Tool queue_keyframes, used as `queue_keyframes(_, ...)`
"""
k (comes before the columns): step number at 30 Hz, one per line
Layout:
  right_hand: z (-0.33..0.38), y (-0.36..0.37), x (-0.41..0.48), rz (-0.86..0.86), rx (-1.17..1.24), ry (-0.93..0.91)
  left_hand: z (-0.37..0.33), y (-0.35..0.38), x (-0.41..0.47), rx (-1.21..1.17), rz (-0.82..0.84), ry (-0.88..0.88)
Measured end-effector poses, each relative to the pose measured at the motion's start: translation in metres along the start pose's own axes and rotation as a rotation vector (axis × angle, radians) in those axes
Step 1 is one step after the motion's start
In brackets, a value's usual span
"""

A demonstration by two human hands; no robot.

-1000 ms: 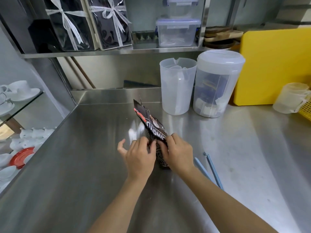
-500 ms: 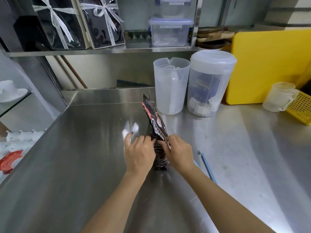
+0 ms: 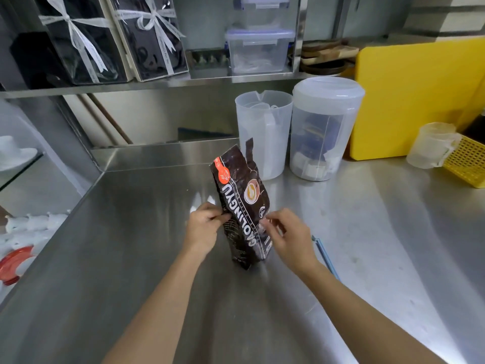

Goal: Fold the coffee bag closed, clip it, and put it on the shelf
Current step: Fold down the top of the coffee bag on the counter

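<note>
A steel bench [image 3: 136, 258] fills the view, its left edge running diagonally from the back left corner toward the near left, with a raised steel lip along the back edge. Above the back edge hangs a steel shelf [image 3: 157, 84], crowded with two dark ribbon-tied gift boxes [image 3: 112, 40] on the left and stacked clear lidded containers [image 3: 258, 48] to their right. A yellow cutting board [image 3: 417, 98] leans upright at the back right. Just left of it stands a lidded clear canister [image 3: 324, 127], and touching or just beside that an open clear pitcher [image 3: 263, 132]; both stand directly behind the bag. Toward the right edge sit a small clear measuring cup [image 3: 433, 145] and a yellow mesh basket [image 3: 467, 164], just beside each other.

The coffee bag [image 3: 242, 206] stands near the middle of the bench, tilted, its top unfolded and open. The left hand [image 3: 204, 227] pinches the bag's left edge between thumb and fingertips. The right hand [image 3: 288, 235] has its fingers curled against the bag's right front face, touching it; whether they truly grip cannot be told. A thin blue clip [image 3: 325, 253] lies flat on the bench just right of the right wrist, partly hidden by the forearm.
</note>
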State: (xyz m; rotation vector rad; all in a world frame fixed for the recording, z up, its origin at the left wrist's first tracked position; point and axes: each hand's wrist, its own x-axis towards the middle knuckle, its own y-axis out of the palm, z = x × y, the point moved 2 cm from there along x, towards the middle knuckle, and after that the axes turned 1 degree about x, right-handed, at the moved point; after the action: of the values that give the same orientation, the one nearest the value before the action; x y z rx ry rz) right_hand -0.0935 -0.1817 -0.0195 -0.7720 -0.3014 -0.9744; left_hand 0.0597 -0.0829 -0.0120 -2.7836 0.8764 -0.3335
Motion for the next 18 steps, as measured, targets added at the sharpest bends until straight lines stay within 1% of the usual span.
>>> queue_keyframes(2,-0.012,-0.015,0.014,-0.127,0.169,0.235,-0.002,-0.006,0.006,-0.025,0.076,-0.024)
queue_keyframes(3,-0.018,-0.023,0.021,-0.165,0.274,0.343,-0.004,-0.008,0.008,-0.016,0.125,-0.012)
queue_keyframes(4,-0.021,-0.029,0.027,-0.173,0.382,0.432,-0.006,-0.010,0.010,-0.006,0.179,0.009)
queue_keyframes(5,-0.022,-0.034,0.033,-0.137,0.455,0.490,-0.008,-0.013,0.012,0.013,0.225,0.027)
queue_keyframes(6,-0.022,-0.038,0.037,-0.059,0.468,0.510,-0.007,-0.015,0.016,0.019,0.277,0.038)
queue_keyframes(8,-0.019,-0.041,0.044,0.131,0.372,0.469,-0.007,-0.017,0.021,0.026,0.363,0.024)
queue_keyframes(10,-0.012,-0.038,0.047,0.263,0.388,0.431,-0.007,-0.017,0.022,0.038,0.375,-0.016)
queue_keyframes(11,-0.008,-0.036,0.047,0.289,0.438,0.428,-0.009,-0.018,0.021,0.036,0.342,-0.034)
queue_keyframes(13,-0.003,-0.034,0.049,0.257,0.478,0.409,-0.016,-0.024,0.016,-0.041,0.264,-0.042)
queue_keyframes(14,-0.002,-0.035,0.052,0.237,0.460,0.392,-0.020,-0.028,0.012,-0.131,0.259,-0.039)
queue_keyframes(16,-0.001,-0.035,0.055,0.262,0.452,0.364,-0.028,-0.036,0.001,-0.313,0.284,-0.024)
queue_keyframes(17,0.001,-0.035,0.055,0.290,0.472,0.364,-0.030,-0.039,-0.004,-0.358,0.274,-0.007)
queue_keyframes(18,0.003,-0.035,0.056,0.324,0.494,0.368,-0.031,-0.039,-0.008,-0.347,0.243,0.011)
